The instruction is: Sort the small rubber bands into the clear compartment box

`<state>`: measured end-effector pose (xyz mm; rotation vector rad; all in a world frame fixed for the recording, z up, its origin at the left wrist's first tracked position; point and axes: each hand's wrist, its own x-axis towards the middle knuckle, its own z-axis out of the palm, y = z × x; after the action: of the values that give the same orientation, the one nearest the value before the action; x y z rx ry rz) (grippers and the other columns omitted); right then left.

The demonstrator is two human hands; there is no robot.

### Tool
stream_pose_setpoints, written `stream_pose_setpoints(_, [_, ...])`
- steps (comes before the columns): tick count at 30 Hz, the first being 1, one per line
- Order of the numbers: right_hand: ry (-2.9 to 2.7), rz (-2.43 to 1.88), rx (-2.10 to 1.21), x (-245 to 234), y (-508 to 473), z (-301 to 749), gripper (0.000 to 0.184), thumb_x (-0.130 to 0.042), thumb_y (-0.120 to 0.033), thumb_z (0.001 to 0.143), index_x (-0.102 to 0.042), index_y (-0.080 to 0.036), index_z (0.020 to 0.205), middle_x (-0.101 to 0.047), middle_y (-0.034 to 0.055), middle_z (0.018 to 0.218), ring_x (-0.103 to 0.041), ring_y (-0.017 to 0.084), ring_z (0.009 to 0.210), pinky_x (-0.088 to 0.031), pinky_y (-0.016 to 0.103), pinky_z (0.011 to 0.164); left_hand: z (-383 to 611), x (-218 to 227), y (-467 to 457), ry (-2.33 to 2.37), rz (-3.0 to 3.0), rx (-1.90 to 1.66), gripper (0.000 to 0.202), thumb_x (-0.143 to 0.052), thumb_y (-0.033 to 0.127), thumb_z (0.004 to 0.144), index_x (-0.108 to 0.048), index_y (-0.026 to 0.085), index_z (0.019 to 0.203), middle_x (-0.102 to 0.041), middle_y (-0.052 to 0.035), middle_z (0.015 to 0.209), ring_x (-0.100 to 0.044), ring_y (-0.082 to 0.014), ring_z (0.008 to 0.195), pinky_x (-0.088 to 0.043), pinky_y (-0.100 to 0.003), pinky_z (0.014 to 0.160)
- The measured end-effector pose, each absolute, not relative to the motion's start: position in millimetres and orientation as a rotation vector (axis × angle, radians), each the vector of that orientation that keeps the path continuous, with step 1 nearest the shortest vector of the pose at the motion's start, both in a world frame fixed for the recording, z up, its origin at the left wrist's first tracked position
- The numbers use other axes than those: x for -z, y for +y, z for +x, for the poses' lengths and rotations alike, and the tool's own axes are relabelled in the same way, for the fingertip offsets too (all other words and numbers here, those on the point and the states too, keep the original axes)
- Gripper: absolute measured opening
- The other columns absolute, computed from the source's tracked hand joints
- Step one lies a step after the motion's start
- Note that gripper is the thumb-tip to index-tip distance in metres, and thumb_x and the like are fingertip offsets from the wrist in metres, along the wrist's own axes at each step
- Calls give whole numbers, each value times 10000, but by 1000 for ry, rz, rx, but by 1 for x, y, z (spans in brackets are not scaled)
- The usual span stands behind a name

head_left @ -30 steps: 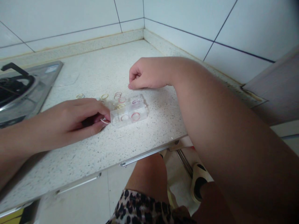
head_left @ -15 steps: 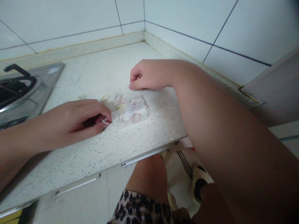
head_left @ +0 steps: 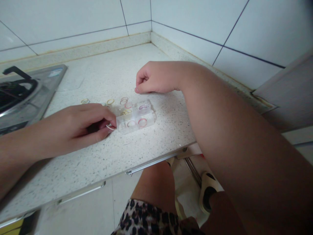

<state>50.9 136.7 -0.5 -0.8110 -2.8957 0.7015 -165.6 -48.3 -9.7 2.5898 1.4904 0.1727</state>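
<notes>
A small clear plastic box (head_left: 136, 117) with compartments lies on the speckled countertop (head_left: 102, 75), with small coloured rubber bands inside. My left hand (head_left: 80, 125) lies on the counter at the box's left end, fingers pinched on a white rubber band (head_left: 110, 127) that touches the box. My right hand (head_left: 153, 78) rests just behind the box, curled into a loose fist with fingertips on the counter; whether it holds anything is hidden. Several loose rubber bands (head_left: 110, 101) lie behind the box.
A steel gas stove (head_left: 22, 94) with a black grate fills the left side. Tiled walls meet in a corner at the back. The counter's front edge (head_left: 137, 164) runs above cabinet handles, my knees and a slipper (head_left: 207, 189).
Hardly anything moved; the view shifted slightly and my left hand keeps its pinch on the white band at the box's end.
</notes>
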Motion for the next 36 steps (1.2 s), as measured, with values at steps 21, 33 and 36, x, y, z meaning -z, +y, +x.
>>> stream_pose_setpoints(21, [-2897,-794,-682,2,138,49,324,-633,-456,798,-714,-222,1006,-684,39,855,-531,137,721,-304,262,642,-168,10,-47,1447,2636,-171,115,-489,298,954,-567,247,1021,-612,27,831,-570,-86,729,-442,-169,657])
stream_pose_setpoints(33, [-2939,-709,-544,-4,129,56,303,-570,-441,845,-719,-227,1000,-686,13,856,-509,104,666,-305,271,618,-164,11,-50,1542,2581,-177,159,-466,340,964,-578,233,998,-608,17,833,-563,-94,736,-437,-181,676])
stream_pose_setpoints(36, [-2955,-730,-509,-4,129,56,327,-560,-455,836,-718,-234,1018,-687,-2,862,-510,95,684,-303,265,619,-165,11,-51,1537,2589,-158,153,-476,332,963,-580,227,1003,-604,15,837,-556,-87,732,-438,-173,667])
